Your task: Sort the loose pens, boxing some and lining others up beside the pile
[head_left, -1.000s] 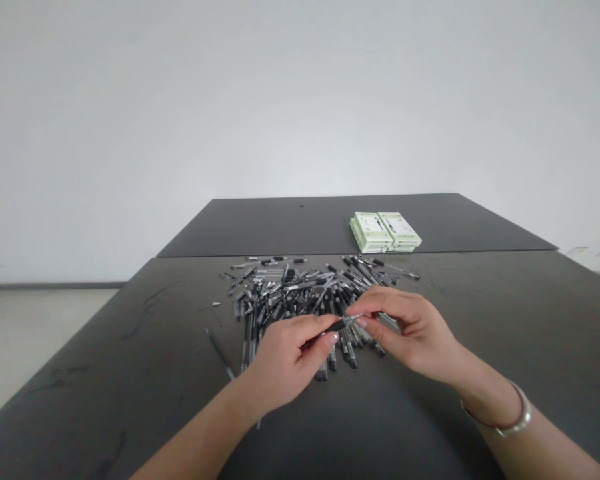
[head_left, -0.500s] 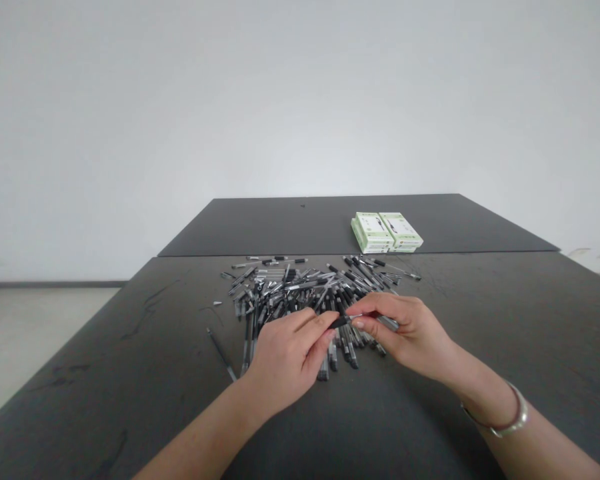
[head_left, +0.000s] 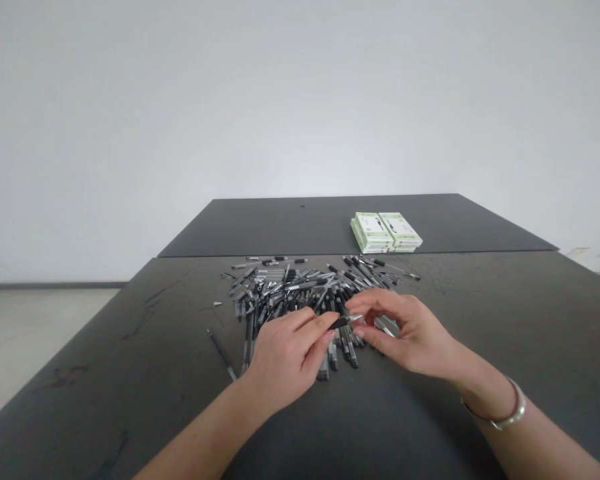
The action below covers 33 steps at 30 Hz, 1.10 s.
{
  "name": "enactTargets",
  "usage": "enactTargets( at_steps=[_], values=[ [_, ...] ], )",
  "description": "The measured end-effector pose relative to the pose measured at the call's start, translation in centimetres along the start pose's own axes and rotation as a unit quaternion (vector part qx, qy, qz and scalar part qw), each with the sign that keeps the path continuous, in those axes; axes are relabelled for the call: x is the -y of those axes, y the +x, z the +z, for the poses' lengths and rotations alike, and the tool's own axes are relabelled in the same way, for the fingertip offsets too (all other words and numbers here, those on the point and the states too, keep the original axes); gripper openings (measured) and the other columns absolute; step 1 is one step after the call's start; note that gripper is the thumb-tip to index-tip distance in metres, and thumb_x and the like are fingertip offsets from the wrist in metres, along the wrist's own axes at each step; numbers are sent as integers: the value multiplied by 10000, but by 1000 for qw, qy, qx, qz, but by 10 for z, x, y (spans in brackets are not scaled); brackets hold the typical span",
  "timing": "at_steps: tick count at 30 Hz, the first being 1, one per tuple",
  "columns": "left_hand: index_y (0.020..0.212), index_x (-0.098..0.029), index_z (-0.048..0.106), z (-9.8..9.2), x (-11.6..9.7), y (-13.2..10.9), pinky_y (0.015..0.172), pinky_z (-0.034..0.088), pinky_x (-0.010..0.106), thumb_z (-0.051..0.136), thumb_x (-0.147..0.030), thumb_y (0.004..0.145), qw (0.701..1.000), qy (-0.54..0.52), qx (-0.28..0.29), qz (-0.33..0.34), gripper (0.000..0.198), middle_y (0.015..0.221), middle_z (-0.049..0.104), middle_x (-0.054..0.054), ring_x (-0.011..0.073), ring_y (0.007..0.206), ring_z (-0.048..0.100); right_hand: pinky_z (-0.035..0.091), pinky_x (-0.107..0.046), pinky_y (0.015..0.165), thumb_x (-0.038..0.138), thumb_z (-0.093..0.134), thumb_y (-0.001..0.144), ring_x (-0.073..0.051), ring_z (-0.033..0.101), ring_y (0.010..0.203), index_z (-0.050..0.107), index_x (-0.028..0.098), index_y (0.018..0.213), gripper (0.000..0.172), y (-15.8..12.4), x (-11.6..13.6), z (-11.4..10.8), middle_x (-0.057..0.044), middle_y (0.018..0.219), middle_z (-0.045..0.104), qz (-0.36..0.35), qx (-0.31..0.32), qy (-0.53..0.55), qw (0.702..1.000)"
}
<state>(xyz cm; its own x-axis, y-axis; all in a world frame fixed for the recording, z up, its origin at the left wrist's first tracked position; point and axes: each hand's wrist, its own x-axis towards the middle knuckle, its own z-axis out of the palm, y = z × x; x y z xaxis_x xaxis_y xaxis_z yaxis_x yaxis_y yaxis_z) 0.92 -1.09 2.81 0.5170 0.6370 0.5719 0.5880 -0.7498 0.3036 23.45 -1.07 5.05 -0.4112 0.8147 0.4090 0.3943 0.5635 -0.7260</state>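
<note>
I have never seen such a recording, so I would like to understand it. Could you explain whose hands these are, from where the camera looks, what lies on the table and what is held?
There is no machine here: a person works with two bare hands. The camera is worn on that person's head and looks forward and down, so the arms enter from the bottom edge. The left hand and the right hand meet over a dark table and pinch one thin black pen, each at one end. Behind them lies a loose pile of pens, black and silvery; one thin rod lies apart at the left. Farther back, on a second table, lie pale green boxes. The right wrist wears a metal bangle.
</note>
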Motion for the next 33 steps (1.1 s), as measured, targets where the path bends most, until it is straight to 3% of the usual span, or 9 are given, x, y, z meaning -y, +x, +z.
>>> enactTargets(
  at_steps=[5,13,19,24,27,30,33],
  values=[
    [1141,-179,663,0,0,-1,650,476,254,486,-234,956,1000,-2,-3,1,261,821,668,47,151,710,627,491,-227,633,249,632,877,-133,636,687,684,216,925,78,0,-2,3,-14,792,711,-1,-18,-40,999],
    [1144,-188,663,3,2,-2,651,473,255,491,-229,956,1000,-1,1,2,258,810,662,41,150,706,622,455,-216,601,277,584,911,-122,605,646,662,207,897,106,0,-3,4,-10,760,692,12,3,-79,997],
    [1122,-175,671,5,3,0,646,477,260,518,-220,946,999,25,-26,22,238,805,667,39,153,702,619,420,-203,560,283,566,921,-106,557,597,650,193,860,137,1,-2,7,4,688,646,29,-3,-81,996],
    [1128,-180,663,5,6,1,690,501,259,561,-219,931,997,27,-64,39,225,833,677,34,151,742,633,454,-217,583,308,586,910,-118,580,627,656,174,886,153,1,-2,11,-12,708,656,69,-5,10,998],
    [1207,-178,615,3,9,0,748,523,268,622,-275,899,997,-10,-75,7,323,924,685,52,159,814,651,489,-230,588,323,624,885,-131,621,640,656,170,919,160,2,-5,11,-30,735,682,85,-39,102,990],
    [1232,-172,584,3,11,-1,804,538,297,655,-323,866,991,-77,-89,-69,403,983,668,70,175,872,651,505,-228,571,317,672,852,-136,650,633,660,170,914,160,6,-9,6,-35,719,699,91,-90,179,975],
    [1159,-161,602,4,12,2,701,560,267,585,-325,902,959,-192,-123,-168,306,929,667,59,146,762,656,506,-215,542,300,728,806,-135,663,625,679,170,889,162,11,-14,-2,-41,710,714,96,-133,219,962]
  ],
)
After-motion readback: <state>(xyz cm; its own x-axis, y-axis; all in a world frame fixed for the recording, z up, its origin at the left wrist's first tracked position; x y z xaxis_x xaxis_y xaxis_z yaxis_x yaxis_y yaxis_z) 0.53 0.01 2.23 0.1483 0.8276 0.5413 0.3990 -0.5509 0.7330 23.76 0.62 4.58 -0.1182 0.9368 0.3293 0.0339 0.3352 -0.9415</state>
